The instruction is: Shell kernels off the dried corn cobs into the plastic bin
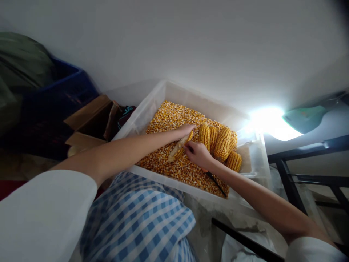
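My left hand (186,129) grips the far end of a partly stripped corn cob (178,147) held over a clear plastic bin (152,100) full of loose yellow kernels (169,120). My right hand (198,154) presses on the cob's kernelled end and also holds a dark, thin tool (216,183) that sticks out under the wrist. Several whole cobs (222,143) lie piled in the bin just right of my hands.
An open cardboard box (91,123) sits left of the bin, with a blue crate (62,94) and green bundle behind it. A black metal frame (297,174) stands at right under a bright light. My checked-cloth lap (136,218) is below the bin.
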